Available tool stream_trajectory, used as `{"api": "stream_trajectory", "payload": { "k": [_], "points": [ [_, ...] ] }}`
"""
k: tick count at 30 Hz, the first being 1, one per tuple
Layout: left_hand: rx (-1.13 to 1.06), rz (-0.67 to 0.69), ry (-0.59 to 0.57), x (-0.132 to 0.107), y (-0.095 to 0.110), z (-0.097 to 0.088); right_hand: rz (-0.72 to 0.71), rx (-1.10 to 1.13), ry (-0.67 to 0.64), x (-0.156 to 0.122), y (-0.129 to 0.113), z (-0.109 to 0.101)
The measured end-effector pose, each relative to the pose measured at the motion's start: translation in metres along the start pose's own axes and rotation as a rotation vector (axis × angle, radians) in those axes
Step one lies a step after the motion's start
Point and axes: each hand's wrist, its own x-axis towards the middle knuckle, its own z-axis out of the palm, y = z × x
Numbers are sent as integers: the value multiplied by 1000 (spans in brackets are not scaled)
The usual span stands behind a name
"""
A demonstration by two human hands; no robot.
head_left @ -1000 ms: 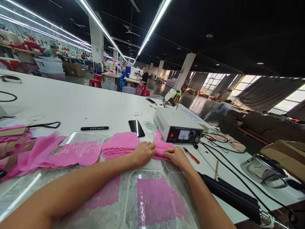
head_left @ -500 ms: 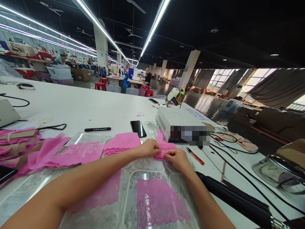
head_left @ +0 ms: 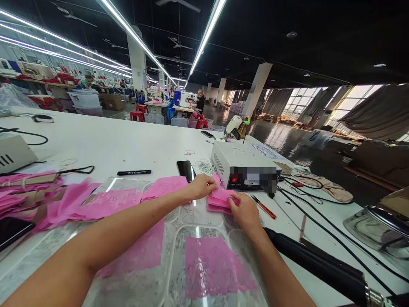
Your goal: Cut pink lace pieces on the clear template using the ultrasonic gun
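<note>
A small stack of pink fabric pieces [head_left: 220,205] lies in front of the white box. My left hand [head_left: 202,186] is closed in a pinch at its upper left corner, where a top layer looks lifted. On its right edge my right hand [head_left: 245,209] grips the layers between thumb and fingers. Left of my left hand sits a thicker pile of pink lace pieces [head_left: 164,186], partly behind my forearm. Another lace piece [head_left: 115,201] lies farther left. Under my arms are clear plastic trays, and a pink piece [head_left: 214,266] shows at the near one.
A white control box [head_left: 244,155] stands just beyond my hands. Near it are a phone [head_left: 184,167], tangled elastic cord [head_left: 204,166] and orange-handled tweezers [head_left: 264,207]. A black marker [head_left: 134,172] lies at left. A thick black hose [head_left: 315,260] and cables run along the right.
The upper layers of the pink stack have parted from those below. My left hand has risen slightly, and my right hand has shifted a little right. The view has moved slightly.
</note>
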Motion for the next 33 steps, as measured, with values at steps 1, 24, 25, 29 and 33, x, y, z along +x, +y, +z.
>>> {"api": "stream_trajectory", "payload": {
  "k": [1,24,25,29,33],
  "points": [
    [-9,3,15,-2,3,-4,-16,-19,21,0,0,-1],
    [597,622,-154,-186,29,29,-674,59,-22,-145,20,-59],
    [602,628,-147,-187,30,28,-637,66,-17,-146,23,-60],
    [637,668,-121,-190,31,29,-529,112,-1,-151,31,-63],
    [711,687,-119,-192,33,31,-513,129,11,-152,32,-61]
  ]
}}
